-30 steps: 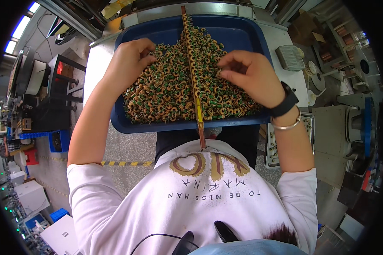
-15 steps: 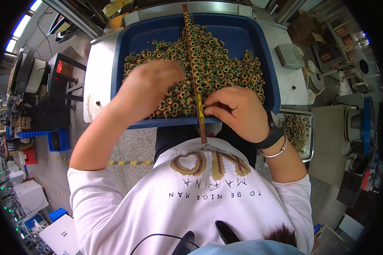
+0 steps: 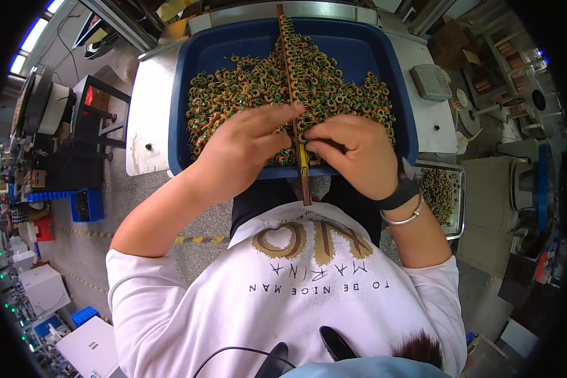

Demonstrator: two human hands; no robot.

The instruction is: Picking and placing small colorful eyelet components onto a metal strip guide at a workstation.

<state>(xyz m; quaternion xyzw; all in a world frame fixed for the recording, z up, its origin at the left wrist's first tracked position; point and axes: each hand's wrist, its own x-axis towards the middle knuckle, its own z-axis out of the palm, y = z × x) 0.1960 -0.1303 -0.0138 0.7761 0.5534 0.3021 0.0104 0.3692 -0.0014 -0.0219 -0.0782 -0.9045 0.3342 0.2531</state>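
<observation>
A long narrow strip [image 3: 290,69] runs from the tray's far edge toward my waist, lined with small wire-wound ring coils. Yellow tape [image 3: 303,157] covers part of its near end. Beside the strip on the left, my left hand [image 3: 246,145] has its fingers stretched out and the thumb apart, fingertips at the strip's edge. My right hand [image 3: 356,154] pinches thumb and forefinger together at the strip's right side, by the tape; what lies between them is too small to make out. Loose copper-coloured coils with green parts [image 3: 233,91] are heaped beneath both hands.
A blue tray [image 3: 205,53] holds the heap on a white table [image 3: 148,110]. On the table's right side lies a translucent ribbed box [image 3: 431,82]. Lower right stands a metal tray [image 3: 457,234] with more small parts. A blue bin [image 3: 87,206] is at the left.
My left hand has moved right from over the heap to the strip, and its fingers have spread. My right hand stays pinched at the strip, slightly farther along it. The view has shifted slightly.
</observation>
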